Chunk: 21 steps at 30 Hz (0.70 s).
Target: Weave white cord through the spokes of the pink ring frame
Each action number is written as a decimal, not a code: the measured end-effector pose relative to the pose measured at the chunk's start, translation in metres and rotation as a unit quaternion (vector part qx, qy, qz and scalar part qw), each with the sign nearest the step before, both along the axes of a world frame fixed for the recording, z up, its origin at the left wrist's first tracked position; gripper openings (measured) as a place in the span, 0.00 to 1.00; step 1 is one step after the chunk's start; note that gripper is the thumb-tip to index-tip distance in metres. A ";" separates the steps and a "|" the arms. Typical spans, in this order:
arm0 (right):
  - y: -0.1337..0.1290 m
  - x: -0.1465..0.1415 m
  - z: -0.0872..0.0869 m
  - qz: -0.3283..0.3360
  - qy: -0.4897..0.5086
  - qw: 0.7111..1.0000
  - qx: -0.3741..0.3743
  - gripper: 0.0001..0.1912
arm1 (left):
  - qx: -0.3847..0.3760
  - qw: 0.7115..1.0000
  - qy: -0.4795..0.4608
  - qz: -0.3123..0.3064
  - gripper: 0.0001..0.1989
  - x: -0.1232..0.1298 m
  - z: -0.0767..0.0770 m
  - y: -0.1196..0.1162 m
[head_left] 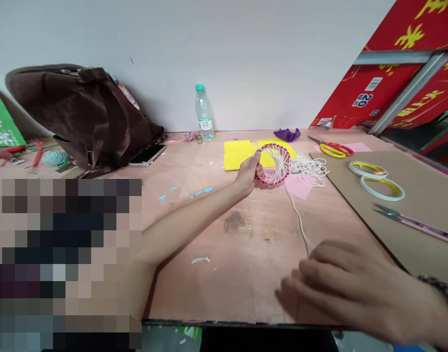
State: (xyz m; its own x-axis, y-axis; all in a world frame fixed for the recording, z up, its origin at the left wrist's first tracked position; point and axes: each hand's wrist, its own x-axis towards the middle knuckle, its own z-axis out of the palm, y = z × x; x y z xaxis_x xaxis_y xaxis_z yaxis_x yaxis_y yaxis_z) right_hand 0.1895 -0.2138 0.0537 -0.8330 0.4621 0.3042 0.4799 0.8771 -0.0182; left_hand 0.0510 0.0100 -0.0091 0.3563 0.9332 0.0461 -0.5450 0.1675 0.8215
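Observation:
My left hand [247, 174] grips the near-left rim of a round hoop [265, 184], which is wrapped in red. White cord criss-crosses inside the hoop, leaving an opening towards the left. From the hoop's lower edge a white cord [299, 220] runs down the table to my right hand [341, 283], slightly blurred near the front edge. The fingers of that hand are curled around the cord, and its end is hidden. A loose heap of white cord [311, 168] lies just right of the hoop, partly over a pink paper [300, 189].
Behind the hoop lies a yellow sheet [235, 156]. On the right are a brown board [359, 181], tape rolls [383, 188], pink snips [421, 225] and scissors [333, 149]. A bottle [204, 115], phone [147, 155] and brown bag [84, 112] stand or lie farther back.

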 end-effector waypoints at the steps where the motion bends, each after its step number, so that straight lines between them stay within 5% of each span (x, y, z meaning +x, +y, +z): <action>1: 0.003 0.001 0.003 0.020 -0.026 0.999 0.042 0.19 | 0.001 1.000 0.002 0.000 0.23 0.001 0.000 0.000; 3: 0.006 0.003 0.007 0.062 -0.061 0.993 0.078 0.22 | 0.004 1.000 0.001 -0.005 0.22 0.002 -0.001 0.000; 7: -0.002 0.004 0.003 0.077 -0.049 0.995 0.030 0.23 | -0.001 1.000 -0.001 -0.010 0.21 0.004 -0.001 0.001; 21: -0.019 0.010 -0.007 0.078 -0.018 0.997 -0.010 0.22 | 0.006 1.000 0.013 -0.009 0.24 0.002 0.000 0.000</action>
